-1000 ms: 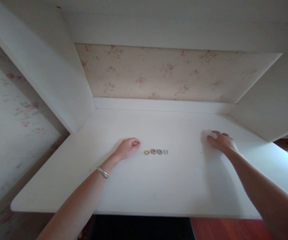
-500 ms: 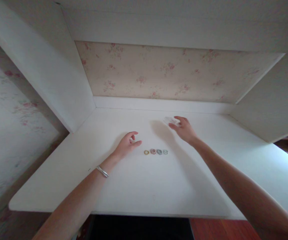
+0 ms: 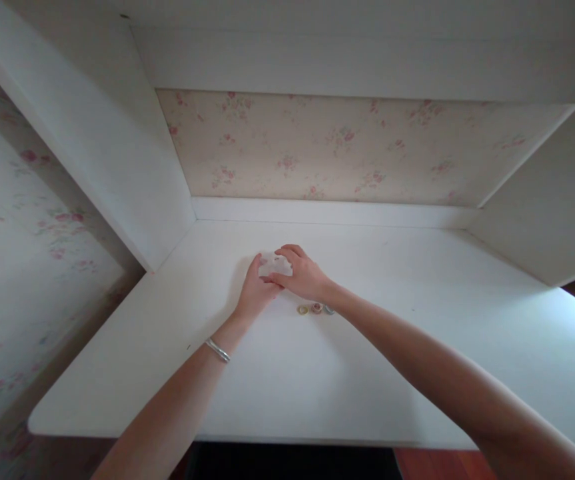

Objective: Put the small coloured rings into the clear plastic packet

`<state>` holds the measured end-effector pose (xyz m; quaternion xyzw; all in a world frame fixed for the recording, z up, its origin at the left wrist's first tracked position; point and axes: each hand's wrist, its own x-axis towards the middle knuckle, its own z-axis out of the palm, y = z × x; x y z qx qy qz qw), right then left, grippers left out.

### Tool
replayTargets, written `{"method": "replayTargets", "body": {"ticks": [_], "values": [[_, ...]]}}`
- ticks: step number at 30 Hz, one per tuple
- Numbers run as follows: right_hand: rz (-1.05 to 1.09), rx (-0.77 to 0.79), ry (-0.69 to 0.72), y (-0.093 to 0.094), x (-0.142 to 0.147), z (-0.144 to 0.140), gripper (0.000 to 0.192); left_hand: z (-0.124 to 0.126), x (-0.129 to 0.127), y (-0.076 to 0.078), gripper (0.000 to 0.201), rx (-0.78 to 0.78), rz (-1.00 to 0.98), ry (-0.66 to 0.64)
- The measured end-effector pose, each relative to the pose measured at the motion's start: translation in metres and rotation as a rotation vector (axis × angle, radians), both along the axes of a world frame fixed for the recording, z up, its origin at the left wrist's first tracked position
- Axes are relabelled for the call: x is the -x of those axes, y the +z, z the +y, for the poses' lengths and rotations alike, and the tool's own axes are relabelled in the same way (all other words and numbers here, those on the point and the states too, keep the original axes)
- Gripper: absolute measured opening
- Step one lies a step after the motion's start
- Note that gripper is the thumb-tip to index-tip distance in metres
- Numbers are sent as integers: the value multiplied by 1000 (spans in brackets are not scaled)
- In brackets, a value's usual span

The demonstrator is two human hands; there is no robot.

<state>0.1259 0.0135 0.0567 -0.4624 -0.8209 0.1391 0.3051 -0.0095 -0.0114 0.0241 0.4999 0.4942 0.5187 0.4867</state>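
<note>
Above the white table, both hands meet at a small translucent plastic box (image 3: 273, 265). My left hand (image 3: 256, 288) grips it from the left and below, thumb up along its side. From the right, my right hand (image 3: 304, 273) has its thumb and fingers closed on the opposite end. Just in front of the hands, small rolls that look like tape lie in a row: a yellow roll (image 3: 302, 310), a reddish roll (image 3: 316, 308) and a grey-blue roll (image 3: 329, 310). My right wrist partly covers the grey-blue one. A silver bracelet is on my left wrist.
The white table (image 3: 267, 393) has a raised back ledge (image 3: 337, 212) under flowered wallpaper. White panels enclose it: a left side panel (image 3: 117, 147), a right panel (image 3: 537, 193) and one overhead. A dark object stands below the front edge.
My right hand has brought the plastic box from the back of the table leftward to my left hand, which has closed on it. The pale roll at the row's right end is now hidden.
</note>
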Motion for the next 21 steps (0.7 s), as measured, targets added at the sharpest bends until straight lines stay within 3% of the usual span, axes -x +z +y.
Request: {"method": "replayTargets", "body": {"ticks": [10, 16, 21], "values": [[-18, 62, -128, 7, -11, -12, 48, -2, 3, 3, 66, -2, 190, 45], [33, 119, -187, 19, -23, -8, 41, -3, 1, 0, 75, 31, 215, -12], [236, 318, -167, 30, -42, 3, 36, -4, 0, -4, 77, 0, 216, -78]]}}
